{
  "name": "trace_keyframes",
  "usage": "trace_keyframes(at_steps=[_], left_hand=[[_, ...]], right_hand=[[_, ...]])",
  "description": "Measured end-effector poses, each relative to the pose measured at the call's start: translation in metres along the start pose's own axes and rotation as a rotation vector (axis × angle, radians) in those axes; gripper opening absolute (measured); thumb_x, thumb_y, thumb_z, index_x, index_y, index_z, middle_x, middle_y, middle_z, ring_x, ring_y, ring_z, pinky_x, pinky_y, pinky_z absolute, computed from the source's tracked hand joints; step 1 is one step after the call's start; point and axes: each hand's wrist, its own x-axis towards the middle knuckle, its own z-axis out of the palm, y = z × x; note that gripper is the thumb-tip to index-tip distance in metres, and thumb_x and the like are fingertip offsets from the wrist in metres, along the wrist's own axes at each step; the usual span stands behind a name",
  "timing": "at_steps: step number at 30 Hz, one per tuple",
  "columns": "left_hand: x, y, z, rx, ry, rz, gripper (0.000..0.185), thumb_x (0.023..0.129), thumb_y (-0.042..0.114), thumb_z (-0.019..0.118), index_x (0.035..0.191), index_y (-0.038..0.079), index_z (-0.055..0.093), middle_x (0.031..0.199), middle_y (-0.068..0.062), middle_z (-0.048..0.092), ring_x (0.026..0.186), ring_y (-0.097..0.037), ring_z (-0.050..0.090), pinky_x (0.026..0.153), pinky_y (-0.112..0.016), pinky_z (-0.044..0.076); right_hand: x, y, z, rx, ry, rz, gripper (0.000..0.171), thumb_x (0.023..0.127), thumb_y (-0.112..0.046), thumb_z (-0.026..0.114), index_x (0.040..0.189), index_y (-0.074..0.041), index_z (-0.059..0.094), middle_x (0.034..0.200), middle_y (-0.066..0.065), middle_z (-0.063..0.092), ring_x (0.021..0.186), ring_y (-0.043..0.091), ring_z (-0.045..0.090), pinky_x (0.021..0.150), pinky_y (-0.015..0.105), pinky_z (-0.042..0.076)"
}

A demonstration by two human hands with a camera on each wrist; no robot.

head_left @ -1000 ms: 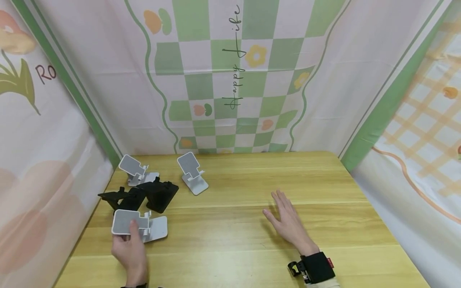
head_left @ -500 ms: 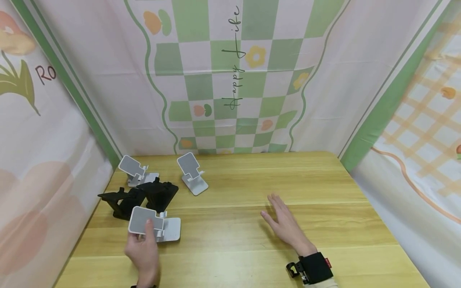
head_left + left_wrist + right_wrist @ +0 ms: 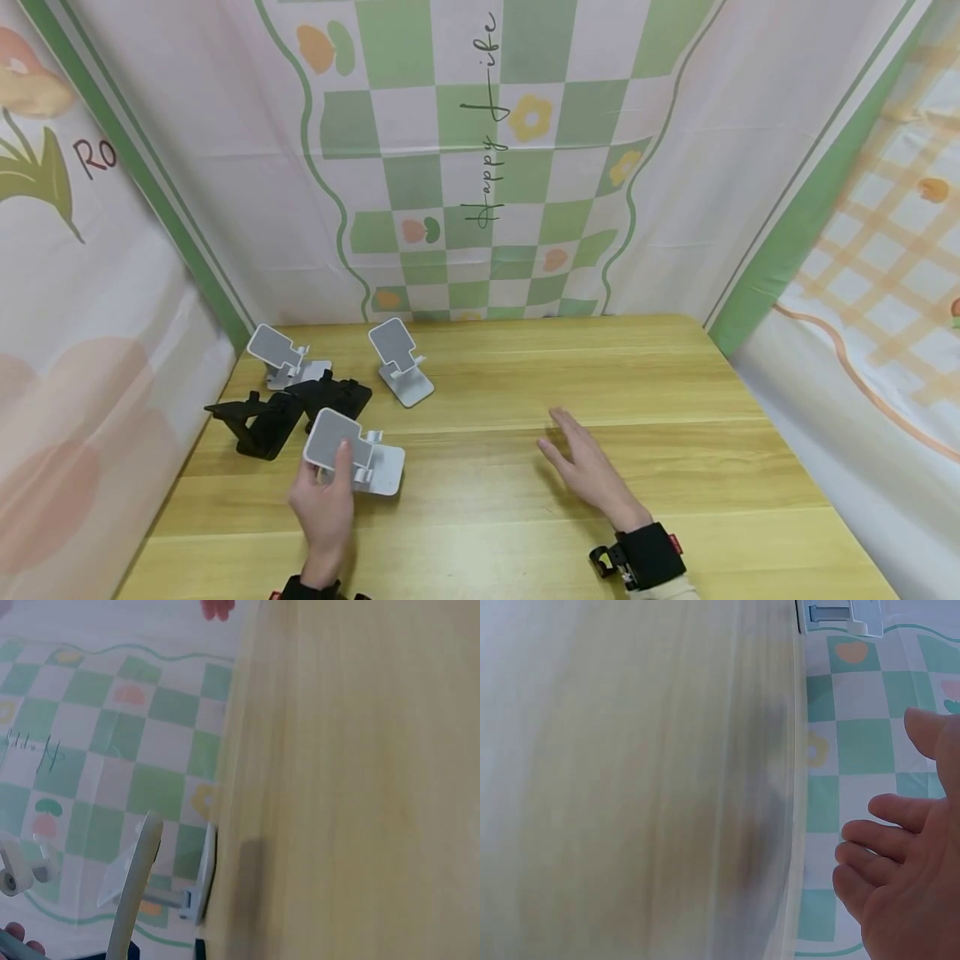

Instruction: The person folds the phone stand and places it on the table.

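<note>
My left hand (image 3: 324, 510) grips a white phone stand (image 3: 384, 468) by its grey-padded plate, thumb on top and fingers underneath. Its white base edge (image 3: 135, 889) shows in the left wrist view, raised off the wooden table with a shadow below. Over the table's right half, my right hand (image 3: 592, 475) holds nothing; its fingers are extended, as the palm (image 3: 911, 892) in the right wrist view also shows. Behind the held stand are two black phone stands, one at the left (image 3: 262, 425) and one partly hidden (image 3: 333, 396).
Another white stand (image 3: 402, 362) stands near the back edge, and one more (image 3: 285, 358) sits at the back left corner. A patterned curtain (image 3: 480, 167) hangs behind the wooden table (image 3: 487, 533). Both wrists wear black bands, such as the right band (image 3: 652, 557).
My left hand has carried the white phone stand rightward and slightly away from me, uncovering the left black stand. The right hand has drifted slightly left and toward me.
</note>
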Motion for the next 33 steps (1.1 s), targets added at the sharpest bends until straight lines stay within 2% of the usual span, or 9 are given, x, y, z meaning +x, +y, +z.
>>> trace_keyframes(at_steps=[5, 11, 20, 25, 33], left_hand=[[-0.001, 0.006, 0.010, -0.015, -0.113, 0.030, 0.032, 0.096, 0.001, 0.071, 0.125, -0.010, 0.066, 0.114, -0.026, 0.073, 0.099, 0.013, 0.060, 0.083, -0.007, 0.051], [-0.004, 0.008, 0.020, -0.045, -0.204, 0.034, 0.033, 0.097, 0.002, 0.070, 0.128, -0.008, 0.065, 0.117, -0.023, 0.073, 0.103, 0.010, 0.061, 0.086, -0.009, 0.051], [-0.002, 0.012, 0.033, -0.056, -0.284, 0.024, 0.033, 0.097, 0.004, 0.071, 0.128, -0.006, 0.066, 0.118, -0.021, 0.073, 0.105, 0.004, 0.063, 0.089, -0.011, 0.051], [0.000, 0.015, 0.038, -0.071, -0.329, -0.010, 0.031, 0.095, 0.004, 0.072, 0.124, -0.007, 0.068, 0.117, -0.021, 0.074, 0.105, 0.000, 0.065, 0.090, -0.013, 0.051], [0.003, 0.020, 0.051, -0.106, -0.365, 0.030, 0.026, 0.095, 0.005, 0.073, 0.118, -0.006, 0.071, 0.112, -0.020, 0.075, 0.101, -0.008, 0.068, 0.087, -0.020, 0.055]], right_hand=[[0.002, -0.002, 0.003, 0.038, -0.010, 0.030, 0.069, 0.108, -0.040, 0.054, 0.158, 0.004, 0.033, 0.161, 0.027, 0.036, 0.148, 0.046, 0.035, 0.119, 0.063, 0.029], [0.004, -0.005, 0.006, 0.080, -0.031, 0.073, 0.069, 0.107, -0.042, 0.054, 0.158, 0.001, 0.035, 0.161, 0.025, 0.037, 0.148, 0.045, 0.035, 0.120, 0.063, 0.028], [0.007, -0.010, 0.010, 0.129, -0.044, 0.096, 0.068, 0.107, -0.043, 0.053, 0.157, 0.000, 0.037, 0.160, 0.023, 0.039, 0.147, 0.044, 0.038, 0.120, 0.060, 0.029], [0.008, -0.014, 0.015, 0.192, -0.046, 0.098, 0.066, 0.108, -0.041, 0.053, 0.156, 0.002, 0.038, 0.157, 0.024, 0.044, 0.140, 0.043, 0.048, 0.116, 0.058, 0.037], [0.010, -0.023, 0.024, 0.261, -0.044, 0.087, 0.063, 0.109, -0.037, 0.052, 0.155, 0.004, 0.039, 0.154, 0.026, 0.047, 0.135, 0.042, 0.053, 0.112, 0.056, 0.043]])
